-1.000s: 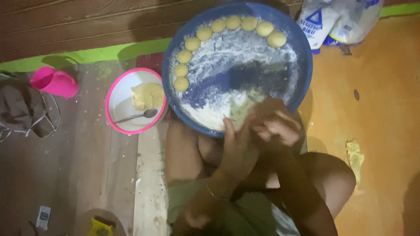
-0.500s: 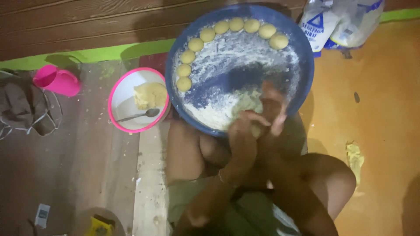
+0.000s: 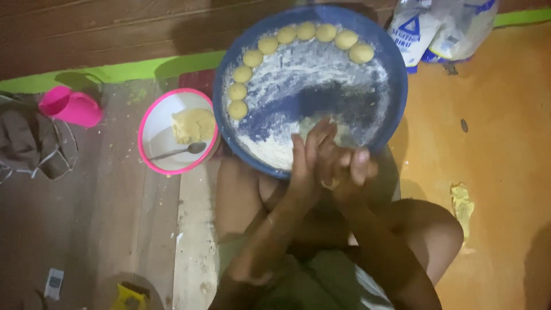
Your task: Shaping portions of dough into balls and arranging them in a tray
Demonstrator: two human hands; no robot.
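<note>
Pale dough lump pressed between left hand and right hand

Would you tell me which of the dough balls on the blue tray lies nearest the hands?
The bottom ball at the left end of the arc, lowest of the row, lies closest to the left hand.

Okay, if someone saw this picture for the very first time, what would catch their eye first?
Probably the big blue floured tray at top centre, with an arc of yellow dough balls along its far rim. Just below it, the left hand and right hand are pressed together over its near edge. Left of it sits a pink-rimmed bowl with dough and a spoon.
</note>
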